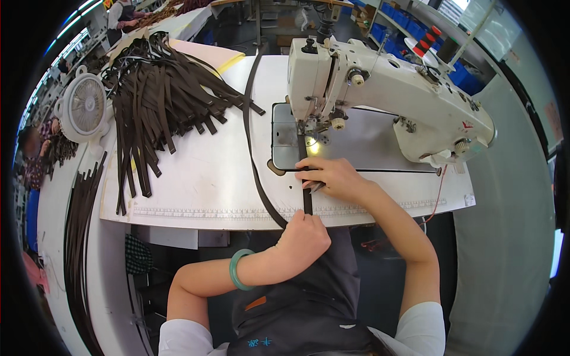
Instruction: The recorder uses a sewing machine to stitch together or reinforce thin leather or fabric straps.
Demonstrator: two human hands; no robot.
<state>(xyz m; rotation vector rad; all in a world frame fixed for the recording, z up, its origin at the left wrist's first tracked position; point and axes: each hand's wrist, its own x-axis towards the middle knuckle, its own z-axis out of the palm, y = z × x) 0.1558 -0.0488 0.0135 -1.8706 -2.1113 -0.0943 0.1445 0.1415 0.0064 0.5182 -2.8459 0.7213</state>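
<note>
A long dark brown strap [307, 203] runs under the needle area of a cream sewing machine [356, 77] and toward me. My left hand [304, 238], with a green bangle above its wrist, is closed around the strap at the table's front edge. Closer to the needle, my right hand [338, 180] has its fingers on the same strap, bent and pressed together. A small dark pointed tool [317, 186], partly hidden, shows under those fingers. From my left hand the strap's other length [252, 142] loops up along the white tabletop. A lamp lights the needle plate.
A big heap of dark brown straps [157, 89] lies at the left of the table, beside a white fan [86, 107]. More straps [83, 237] hang along the far-left surface. A printed ruler [208, 212] follows the front edge. Other people are at far left and upper left.
</note>
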